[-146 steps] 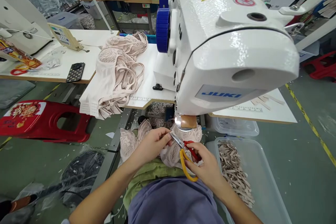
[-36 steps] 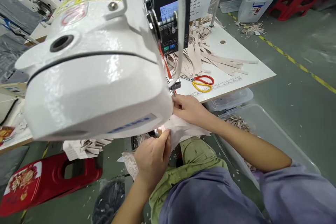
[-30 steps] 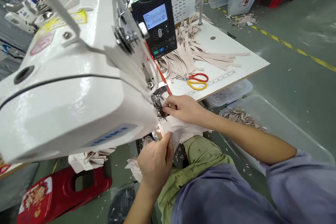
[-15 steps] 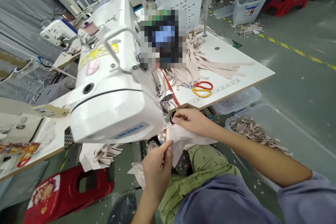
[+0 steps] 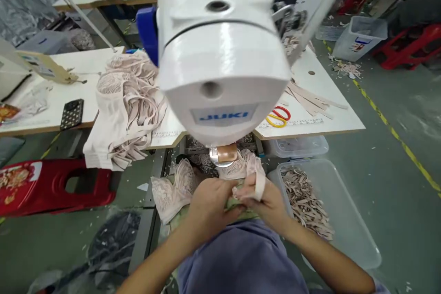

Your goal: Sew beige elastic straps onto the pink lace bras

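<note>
A pale pink lace bra (image 5: 172,191) lies across my lap below the sewing machine (image 5: 225,69), one lace cup to the left and more lace under the machine's round metal end (image 5: 222,155). My left hand (image 5: 212,204) is closed over the middle of the bra, its fingertips partly hidden by the hand itself. Close beside it, my right hand (image 5: 267,200) pinches the bra's other end, with a pale strap (image 5: 260,186) looped over the fingers. The two hands are almost touching, just in front of my body.
A pile of pale bras (image 5: 120,110) hangs over the table's left edge. Scissors with red and yellow handles (image 5: 278,117) lie at right beside fabric strips (image 5: 312,98). A clear bin (image 5: 351,220) of scraps stands at right, a red stool (image 5: 51,188) at left, a patterned phone (image 5: 71,114) on the left table.
My view has swung left and down. Both hands have come away from the needle area toward my lap, bringing the fabric. The right hand now has a strap looped over its fingers.
</note>
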The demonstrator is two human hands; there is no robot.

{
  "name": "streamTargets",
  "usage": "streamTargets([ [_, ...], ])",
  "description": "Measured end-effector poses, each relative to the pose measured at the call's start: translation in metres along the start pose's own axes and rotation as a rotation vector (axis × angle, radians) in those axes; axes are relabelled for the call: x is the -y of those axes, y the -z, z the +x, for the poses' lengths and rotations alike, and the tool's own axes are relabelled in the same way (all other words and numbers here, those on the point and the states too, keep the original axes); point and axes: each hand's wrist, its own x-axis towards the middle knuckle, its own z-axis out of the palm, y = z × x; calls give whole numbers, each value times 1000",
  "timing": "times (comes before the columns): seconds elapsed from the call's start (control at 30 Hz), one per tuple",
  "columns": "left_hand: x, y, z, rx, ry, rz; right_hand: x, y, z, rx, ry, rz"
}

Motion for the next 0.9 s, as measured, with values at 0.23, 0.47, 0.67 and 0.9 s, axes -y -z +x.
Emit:
streamTargets([
  [0.23, 0, 4, 8, -271, -207, 183, 8, 8, -17, 80, 334, -469],
  [0.47, 5, 7, -1, -415, -199, 89, 25, -1, -9, 135, 587, -631],
  [0.67, 21, 7, -13, -533, -169, -29, 28, -19, -6, 120, 602, -644],
  [0.9, 43, 11, -39, -473, -333, -203, 26, -41, -2, 109, 679, -546],
])
